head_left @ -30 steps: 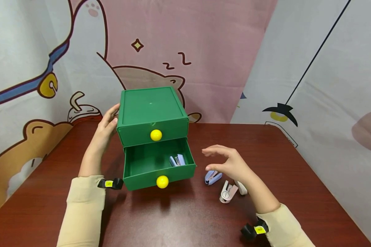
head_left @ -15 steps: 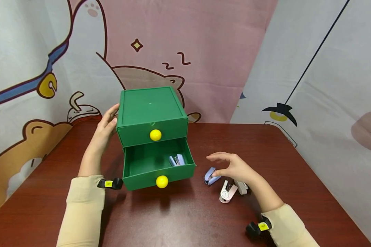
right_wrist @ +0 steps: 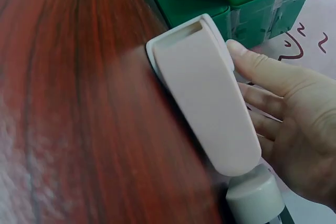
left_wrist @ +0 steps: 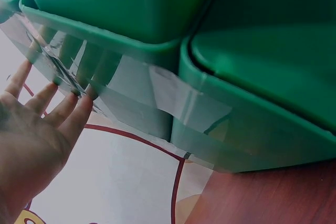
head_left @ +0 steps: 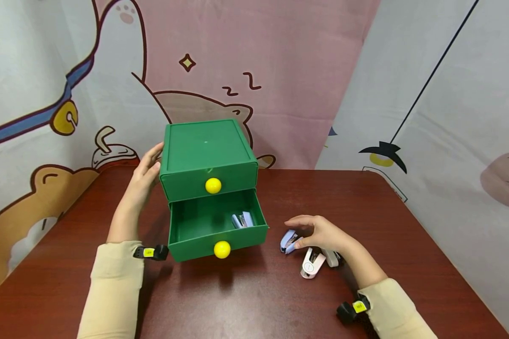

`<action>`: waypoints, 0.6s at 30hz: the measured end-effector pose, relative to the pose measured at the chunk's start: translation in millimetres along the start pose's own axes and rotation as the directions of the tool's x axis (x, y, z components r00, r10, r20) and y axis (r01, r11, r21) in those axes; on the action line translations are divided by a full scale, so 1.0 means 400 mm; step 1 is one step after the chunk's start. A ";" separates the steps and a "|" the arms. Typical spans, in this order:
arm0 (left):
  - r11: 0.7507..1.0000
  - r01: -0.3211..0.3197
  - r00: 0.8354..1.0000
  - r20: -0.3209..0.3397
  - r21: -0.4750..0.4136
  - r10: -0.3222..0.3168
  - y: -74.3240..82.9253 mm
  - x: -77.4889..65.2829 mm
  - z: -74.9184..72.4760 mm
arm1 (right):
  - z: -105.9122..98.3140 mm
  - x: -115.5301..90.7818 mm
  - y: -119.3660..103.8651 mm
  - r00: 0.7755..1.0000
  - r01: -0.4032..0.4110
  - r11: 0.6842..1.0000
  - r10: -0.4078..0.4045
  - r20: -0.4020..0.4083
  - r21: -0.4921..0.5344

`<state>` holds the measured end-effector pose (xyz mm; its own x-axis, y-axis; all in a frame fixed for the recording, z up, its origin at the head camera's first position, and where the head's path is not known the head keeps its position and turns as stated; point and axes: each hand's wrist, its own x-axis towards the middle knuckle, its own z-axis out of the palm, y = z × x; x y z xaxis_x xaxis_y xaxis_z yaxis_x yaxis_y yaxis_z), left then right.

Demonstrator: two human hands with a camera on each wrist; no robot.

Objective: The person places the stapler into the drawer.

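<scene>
My left hand [head_left: 146,172] rests against the left side of a green two-drawer cabinet [head_left: 208,146]; in the left wrist view its straight fingertips touch the taped wall. The cabinet's lower drawer [head_left: 195,245] is pulled out and has a light blue stapler [head_left: 247,220] in it. On the table, another light blue stapler [head_left: 287,241] lies under my right hand [head_left: 324,233]. The thumb is at this stapler's near end and the fingers arch above it, without a visible grip. Close by lies a pinkish-white stapler [right_wrist: 205,98], which hides the blue one in the right wrist view.
A greyish-white stapler [head_left: 332,258] lies beside the pinkish one, partly under my right wrist. The upper drawer, with a yellow knob [head_left: 213,185], is closed. All stand on a dark red-brown table [head_left: 237,301], with a printed curtain [head_left: 301,84] behind it.
My right hand has moved down and slightly right, lowering over the blue stapler on the table. The left hand and the cabinet have stayed in place.
</scene>
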<state>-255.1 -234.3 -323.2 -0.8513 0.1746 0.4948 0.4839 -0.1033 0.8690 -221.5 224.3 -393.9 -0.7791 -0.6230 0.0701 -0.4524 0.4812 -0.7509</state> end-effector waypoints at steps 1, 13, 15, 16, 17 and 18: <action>1.000 -0.001 1.000 -0.001 -0.001 0.001 0.000 0.000 0.000 | 0.000 0.001 0.003 1.000 0.000 1.000 0.000 0.007 -0.005; 1.000 -0.011 1.000 0.002 -0.007 0.011 0.000 0.001 0.001 | 0.007 -0.001 0.017 0.999 -0.005 0.998 0.007 0.042 -0.059; 1.000 -0.012 1.000 0.001 -0.006 0.012 0.000 0.001 0.001 | 0.008 -0.001 0.018 0.999 -0.005 0.998 0.008 0.046 -0.065; 1.000 -0.012 1.000 0.002 -0.007 0.012 0.000 0.001 0.001 | 0.009 -0.001 0.019 0.999 -0.003 0.998 0.006 0.047 -0.068; 1.000 -0.012 1.000 0.003 -0.007 0.012 0.000 0.001 0.001 | 0.010 -0.001 0.021 0.999 -0.001 0.998 0.004 0.048 -0.069; 1.000 -0.013 1.000 0.004 -0.008 0.013 0.001 0.001 0.001 | 0.010 0.000 0.023 0.999 0.005 0.998 -0.001 0.049 -0.068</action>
<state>-255.3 -233.9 -322.8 -0.8442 0.1773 0.5059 0.4932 -0.1129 0.8626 -223.7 226.2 -403.5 -0.7564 -0.6530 0.0390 -0.4845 0.5192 -0.7041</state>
